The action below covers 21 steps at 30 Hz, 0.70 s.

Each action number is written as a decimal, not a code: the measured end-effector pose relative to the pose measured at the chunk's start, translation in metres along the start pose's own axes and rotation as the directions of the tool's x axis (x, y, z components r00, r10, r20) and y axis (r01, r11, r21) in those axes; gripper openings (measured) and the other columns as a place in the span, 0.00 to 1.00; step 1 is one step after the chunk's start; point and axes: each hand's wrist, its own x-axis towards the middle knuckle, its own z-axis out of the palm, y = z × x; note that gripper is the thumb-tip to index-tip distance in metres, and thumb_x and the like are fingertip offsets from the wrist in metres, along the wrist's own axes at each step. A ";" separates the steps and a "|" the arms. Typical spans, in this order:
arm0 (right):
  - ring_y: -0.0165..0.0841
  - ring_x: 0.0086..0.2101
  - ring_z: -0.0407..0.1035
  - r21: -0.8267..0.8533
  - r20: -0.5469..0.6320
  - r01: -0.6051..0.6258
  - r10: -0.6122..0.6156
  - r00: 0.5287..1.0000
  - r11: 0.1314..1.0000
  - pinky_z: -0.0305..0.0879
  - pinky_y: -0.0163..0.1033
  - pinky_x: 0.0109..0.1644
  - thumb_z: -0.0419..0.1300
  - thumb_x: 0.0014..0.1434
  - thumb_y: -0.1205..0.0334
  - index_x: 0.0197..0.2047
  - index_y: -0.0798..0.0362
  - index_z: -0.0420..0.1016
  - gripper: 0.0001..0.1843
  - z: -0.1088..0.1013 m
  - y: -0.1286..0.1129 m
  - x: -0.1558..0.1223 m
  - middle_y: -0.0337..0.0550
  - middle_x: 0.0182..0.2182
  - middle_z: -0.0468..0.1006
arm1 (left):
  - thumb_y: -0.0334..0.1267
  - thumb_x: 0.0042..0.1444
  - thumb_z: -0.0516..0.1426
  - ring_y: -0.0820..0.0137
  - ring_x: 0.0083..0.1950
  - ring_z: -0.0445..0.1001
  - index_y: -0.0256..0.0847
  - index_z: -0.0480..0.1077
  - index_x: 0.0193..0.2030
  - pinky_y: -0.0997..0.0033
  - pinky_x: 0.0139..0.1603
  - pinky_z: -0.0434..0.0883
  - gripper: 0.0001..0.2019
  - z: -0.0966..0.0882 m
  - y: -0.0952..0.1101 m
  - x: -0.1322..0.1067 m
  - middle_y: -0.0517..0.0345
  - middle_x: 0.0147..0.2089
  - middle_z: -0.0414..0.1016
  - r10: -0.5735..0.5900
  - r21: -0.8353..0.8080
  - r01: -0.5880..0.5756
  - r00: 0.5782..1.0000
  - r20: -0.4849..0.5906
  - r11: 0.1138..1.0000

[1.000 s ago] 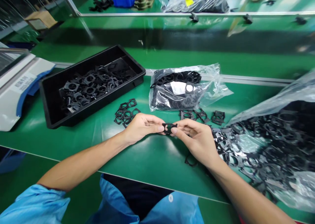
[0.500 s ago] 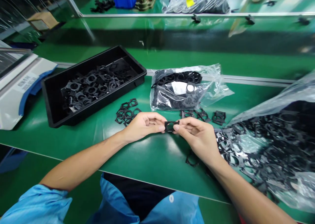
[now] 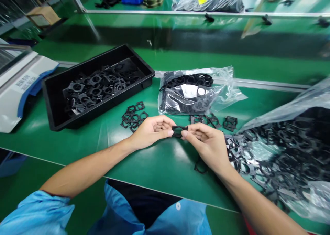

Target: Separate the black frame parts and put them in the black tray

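Between my two hands is a small black plastic frame (image 3: 179,127) with a round opening, held above the green table. My left hand (image 3: 156,130) pinches its left end between thumb and fingers. On the other end, my right hand (image 3: 206,140) has a similar pinch. A loose group of black ring frames (image 3: 134,117) lies just beyond my left hand. Behind my right hand are more loose black frames (image 3: 205,119), and a single frame (image 3: 200,167) lies partly hidden under that hand.
A black tray (image 3: 103,116) of frames stands at the left. A clear bag (image 3: 185,104) of black parts lies at the back, and a large open plastic bag (image 3: 283,114) spills many frames at the right. A white and blue machine (image 3: 23,90) sits far left.
The black frame has tilted slightly between my fingers, so its opening looks narrower. Both hands stay in nearly the same place, and the view has shifted a little.
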 end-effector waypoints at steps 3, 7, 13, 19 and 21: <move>0.33 0.26 0.75 0.001 -0.001 -0.009 0.009 1.000 1.000 0.74 0.38 0.34 0.75 0.48 0.42 0.30 0.53 0.78 0.22 -0.001 0.001 0.001 0.40 0.24 0.79 | 0.41 0.50 0.71 0.73 0.33 0.78 0.35 0.77 0.38 0.74 0.39 0.74 0.14 0.000 0.000 -0.001 0.57 0.30 0.79 0.005 0.013 -0.005 1.000 0.019 1.000; 0.33 0.27 0.74 0.013 0.028 -0.012 0.011 1.000 1.000 0.74 0.38 0.35 0.75 0.46 0.41 0.30 0.52 0.78 0.23 0.001 0.000 0.001 0.40 0.25 0.79 | 0.42 0.52 0.69 0.73 0.32 0.77 0.35 0.75 0.37 0.74 0.38 0.73 0.13 0.000 0.000 -0.001 0.58 0.31 0.78 0.006 0.027 -0.006 1.000 0.017 1.000; 0.35 0.30 0.74 -0.061 0.065 0.081 -0.077 0.995 0.995 0.74 0.40 0.37 0.71 0.55 0.43 0.35 0.51 0.82 0.18 0.000 0.000 -0.002 0.42 0.29 0.79 | 0.41 0.55 0.66 0.76 0.31 0.72 0.37 0.73 0.40 0.76 0.35 0.70 0.12 0.001 0.003 -0.004 0.59 0.32 0.74 0.030 0.092 -0.032 0.999 0.024 0.995; 0.36 0.33 0.74 -0.297 0.168 0.326 -0.287 0.943 0.898 0.74 0.43 0.42 0.66 0.63 0.57 0.41 0.49 0.85 0.07 -0.003 0.002 -0.003 0.44 0.31 0.81 | 0.41 0.57 0.66 0.77 0.31 0.67 0.37 0.76 0.46 0.76 0.34 0.66 0.13 0.003 0.008 -0.007 0.58 0.35 0.73 0.146 0.209 -0.160 0.986 0.080 0.965; 0.35 0.32 0.75 -0.318 0.164 0.339 -0.301 0.939 0.885 0.74 0.42 0.41 0.67 0.62 0.59 0.41 0.49 0.84 0.06 -0.002 0.003 -0.004 0.43 0.31 0.81 | 0.42 0.58 0.65 0.77 0.30 0.66 0.37 0.76 0.47 0.76 0.32 0.66 0.14 0.004 0.005 -0.007 0.61 0.31 0.70 0.111 0.208 -0.127 0.990 0.088 0.970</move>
